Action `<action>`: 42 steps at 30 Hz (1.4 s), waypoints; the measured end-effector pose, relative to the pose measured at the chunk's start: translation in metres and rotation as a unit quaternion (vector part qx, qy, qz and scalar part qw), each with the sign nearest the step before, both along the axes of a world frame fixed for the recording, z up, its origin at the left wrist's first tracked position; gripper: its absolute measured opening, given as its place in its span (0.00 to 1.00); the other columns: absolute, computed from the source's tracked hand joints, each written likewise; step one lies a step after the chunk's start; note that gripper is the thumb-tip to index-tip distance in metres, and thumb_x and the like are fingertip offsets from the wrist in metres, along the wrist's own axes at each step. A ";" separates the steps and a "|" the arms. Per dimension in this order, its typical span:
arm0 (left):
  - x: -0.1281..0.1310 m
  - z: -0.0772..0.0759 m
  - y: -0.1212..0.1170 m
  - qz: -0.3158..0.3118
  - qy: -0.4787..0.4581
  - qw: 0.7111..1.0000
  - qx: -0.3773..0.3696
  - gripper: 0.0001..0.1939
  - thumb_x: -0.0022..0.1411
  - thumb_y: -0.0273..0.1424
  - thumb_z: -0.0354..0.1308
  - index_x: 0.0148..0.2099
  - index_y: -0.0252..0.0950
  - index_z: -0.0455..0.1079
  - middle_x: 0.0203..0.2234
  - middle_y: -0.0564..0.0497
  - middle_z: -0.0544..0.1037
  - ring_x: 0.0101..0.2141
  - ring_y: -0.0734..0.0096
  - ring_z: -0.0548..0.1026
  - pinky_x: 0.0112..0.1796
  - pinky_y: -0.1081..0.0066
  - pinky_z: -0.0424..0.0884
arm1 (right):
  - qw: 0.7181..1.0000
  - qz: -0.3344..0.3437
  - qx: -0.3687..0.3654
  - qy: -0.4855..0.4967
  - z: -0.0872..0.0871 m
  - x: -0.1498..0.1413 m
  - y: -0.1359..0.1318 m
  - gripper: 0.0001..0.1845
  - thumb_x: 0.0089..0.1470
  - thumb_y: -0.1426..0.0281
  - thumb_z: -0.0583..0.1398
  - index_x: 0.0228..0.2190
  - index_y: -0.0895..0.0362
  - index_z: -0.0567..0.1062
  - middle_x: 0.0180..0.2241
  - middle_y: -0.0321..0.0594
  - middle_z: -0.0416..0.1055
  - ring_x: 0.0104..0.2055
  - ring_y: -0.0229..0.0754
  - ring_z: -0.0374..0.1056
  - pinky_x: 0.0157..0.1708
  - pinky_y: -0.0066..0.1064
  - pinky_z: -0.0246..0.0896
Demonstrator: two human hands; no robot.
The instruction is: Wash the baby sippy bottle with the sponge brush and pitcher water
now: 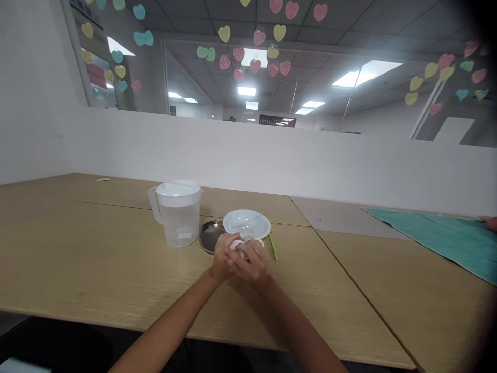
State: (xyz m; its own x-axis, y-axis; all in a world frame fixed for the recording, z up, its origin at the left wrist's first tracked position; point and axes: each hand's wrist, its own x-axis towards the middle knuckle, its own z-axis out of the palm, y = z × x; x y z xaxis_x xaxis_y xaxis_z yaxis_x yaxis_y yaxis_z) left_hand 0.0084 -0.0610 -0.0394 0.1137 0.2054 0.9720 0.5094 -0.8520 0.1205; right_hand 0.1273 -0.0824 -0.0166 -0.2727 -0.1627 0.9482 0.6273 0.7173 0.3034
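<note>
My left hand (223, 256) and my right hand (250, 260) meet over the table, fingers closed together around a small white object (236, 246). Fingers cover most of it, so its kind does not show. Just beyond the hands sits a white plate (230, 219) with something clear and thin lying across it. A round, shallow metal tin (212, 237) stands beside my left hand. To the right of my right hand lies a slim green-yellow tool (273, 247), its far end partly hidden by the plate.
A clear plastic pitcher (180, 223) with a white lid stands left of the tin. At the far right a teal cloth (446, 233) is spread on the tables. A small pale flat piece (103, 179) lies at the back left. Behind the table rises a white wall (233, 155).
</note>
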 end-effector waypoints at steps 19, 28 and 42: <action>-0.005 0.002 0.006 0.120 0.075 0.988 -0.056 0.10 0.59 0.33 0.47 0.39 0.34 0.66 0.28 0.46 0.73 0.29 0.65 0.68 0.33 0.66 0.63 | 0.992 -0.021 -0.126 0.005 -0.010 0.006 0.017 0.12 0.58 0.71 0.53 0.42 0.59 0.72 0.36 0.44 0.75 0.37 0.37 0.71 0.32 0.27 0.63; -0.003 0.001 0.003 0.082 0.098 0.991 -0.025 0.16 0.55 0.39 0.58 0.41 0.34 0.67 0.30 0.47 0.72 0.32 0.66 0.69 0.34 0.68 0.66 | 0.799 0.198 -0.427 0.374 0.007 0.005 0.011 0.19 0.56 0.60 0.53 0.27 0.61 0.75 0.21 0.39 0.71 0.23 0.37 0.66 0.25 0.28 0.63; -0.025 -0.008 0.042 0.211 -0.055 0.938 -0.268 0.22 0.52 0.41 0.58 0.45 0.34 0.59 0.35 0.48 0.66 0.39 0.62 0.68 0.40 0.62 0.67 | 0.825 -0.061 -0.473 0.303 -0.030 0.057 0.084 0.21 0.47 0.57 0.56 0.37 0.60 0.74 0.32 0.43 0.71 0.34 0.43 0.63 0.35 0.32 0.55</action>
